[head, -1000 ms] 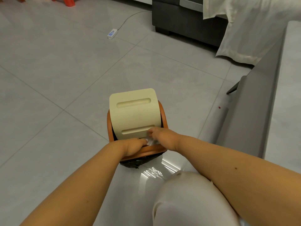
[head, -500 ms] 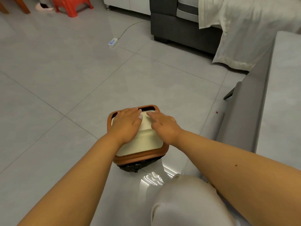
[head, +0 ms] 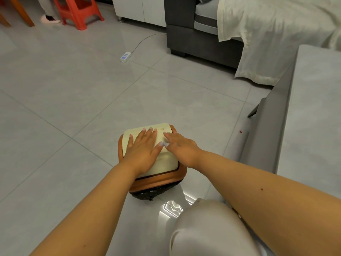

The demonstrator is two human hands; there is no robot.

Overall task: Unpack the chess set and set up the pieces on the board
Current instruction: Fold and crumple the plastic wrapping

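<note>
A small orange-brown bin [head: 162,180] with a black liner [head: 147,195] sticking out at its near side stands on the tiled floor in front of me. A cream lid [head: 166,163] lies flat on its top. My left hand [head: 143,150] presses flat on the lid with fingers spread and straight. My right hand [head: 181,147] rests on the lid's right part, fingers extended toward the far edge. No chess board or pieces show in view.
A grey sofa edge [head: 304,126] runs along my right, with my knee [head: 206,230] below. Farther off stand a dark sofa [head: 199,39] with a cream sheet [head: 276,34], a power strip [head: 125,56] on the floor and a red stool [head: 79,12].
The cream lid stood upright a second ago with both hands at its near edge. It has swung down flat onto the bin, and both hands now lie on top of it.
</note>
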